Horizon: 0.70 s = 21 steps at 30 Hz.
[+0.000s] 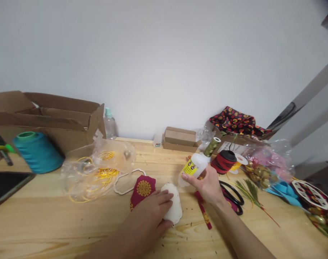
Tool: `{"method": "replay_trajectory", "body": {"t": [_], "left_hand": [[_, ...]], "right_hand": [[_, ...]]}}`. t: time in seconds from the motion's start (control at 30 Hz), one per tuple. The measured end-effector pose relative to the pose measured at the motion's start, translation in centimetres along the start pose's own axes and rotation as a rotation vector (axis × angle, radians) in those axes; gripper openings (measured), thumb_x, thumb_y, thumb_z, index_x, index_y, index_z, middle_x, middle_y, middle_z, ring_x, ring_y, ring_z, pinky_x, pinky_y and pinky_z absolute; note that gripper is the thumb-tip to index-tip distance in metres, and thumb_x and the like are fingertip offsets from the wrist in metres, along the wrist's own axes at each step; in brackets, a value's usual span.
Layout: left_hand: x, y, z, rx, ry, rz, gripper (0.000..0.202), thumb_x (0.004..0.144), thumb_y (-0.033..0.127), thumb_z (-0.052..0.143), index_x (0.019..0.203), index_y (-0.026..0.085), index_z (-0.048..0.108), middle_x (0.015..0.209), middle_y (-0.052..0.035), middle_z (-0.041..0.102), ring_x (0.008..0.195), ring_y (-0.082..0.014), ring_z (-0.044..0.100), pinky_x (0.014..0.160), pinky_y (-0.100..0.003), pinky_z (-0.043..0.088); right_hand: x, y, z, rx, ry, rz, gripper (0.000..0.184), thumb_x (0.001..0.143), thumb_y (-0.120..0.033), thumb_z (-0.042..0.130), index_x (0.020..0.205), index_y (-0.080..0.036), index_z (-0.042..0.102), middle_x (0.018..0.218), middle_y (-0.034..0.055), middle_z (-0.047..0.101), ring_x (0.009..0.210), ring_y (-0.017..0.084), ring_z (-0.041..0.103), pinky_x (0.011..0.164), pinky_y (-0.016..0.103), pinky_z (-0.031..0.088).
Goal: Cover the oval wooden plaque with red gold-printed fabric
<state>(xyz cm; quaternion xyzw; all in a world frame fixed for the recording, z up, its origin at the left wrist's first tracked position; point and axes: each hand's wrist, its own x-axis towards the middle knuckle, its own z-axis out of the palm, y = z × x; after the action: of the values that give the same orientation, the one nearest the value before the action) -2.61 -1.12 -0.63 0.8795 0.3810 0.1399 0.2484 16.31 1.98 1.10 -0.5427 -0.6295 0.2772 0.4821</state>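
Observation:
My right hand (205, 183) is wrapped round a white squeeze bottle with a yellow label (198, 162), which looks like a glue bottle and is tilted. My left hand (153, 208) lies flat, its fingertips on a white scalloped panel (174, 207). Partly under that hand is a dark red fabric piece (142, 187) with a gold round pattern. A thin white scalloped frame (123, 187) lies just left of the fabric. Below my right hand is a narrow red and gold fabric strip (205, 216). Black-handled scissors (238, 196) lie beside my right wrist, their blades hidden.
At the left are a teal thread cone (38, 153), a cardboard box (64, 115), a dark tablet (7, 185) and a plastic bag with yellow cords (104, 172). At the right stand a red thread spool (223, 162), bagged gold bells (261, 174) and blue ribbon (284, 194).

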Motion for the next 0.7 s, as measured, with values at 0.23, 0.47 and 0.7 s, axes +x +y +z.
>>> {"method": "replay_trajectory", "body": {"t": [0.23,0.47,0.7], "left_hand": [[0.21,0.19,0.02,0.040,-0.021,-0.008,0.036,0.074,0.023,0.050,0.108,0.018,0.057,0.125,-0.0076,0.049,0.116,-0.0225,0.042,0.098,-0.040,0.032],[0.08,0.02,0.18,0.041,-0.026,-0.009,0.037,0.075,0.025,0.048,0.110,0.016,0.056,0.125,-0.0087,0.049,0.116,-0.0231,0.041,0.098,-0.041,0.032],[0.18,-0.04,0.16,0.048,-0.038,-0.016,0.034,0.074,0.023,0.051,0.107,0.017,0.057,0.125,-0.0084,0.050,0.116,-0.0229,0.041,0.099,-0.042,0.030]], "right_hand": [[-0.11,0.42,0.18,0.008,-0.040,0.001,0.032,0.059,-0.034,0.069,0.080,-0.015,0.056,0.076,0.0050,0.063,0.068,0.020,0.059,0.060,0.031,0.049],[0.19,-0.35,-0.11,0.163,0.092,0.069,0.035,0.054,-0.036,0.071,0.076,-0.014,0.055,0.070,0.0047,0.064,0.063,0.020,0.060,0.058,0.031,0.050],[0.29,0.02,-0.02,0.212,0.077,0.099,0.035,0.052,-0.034,0.073,0.075,-0.014,0.054,0.068,0.0036,0.064,0.061,0.019,0.059,0.055,0.029,0.050]]}}
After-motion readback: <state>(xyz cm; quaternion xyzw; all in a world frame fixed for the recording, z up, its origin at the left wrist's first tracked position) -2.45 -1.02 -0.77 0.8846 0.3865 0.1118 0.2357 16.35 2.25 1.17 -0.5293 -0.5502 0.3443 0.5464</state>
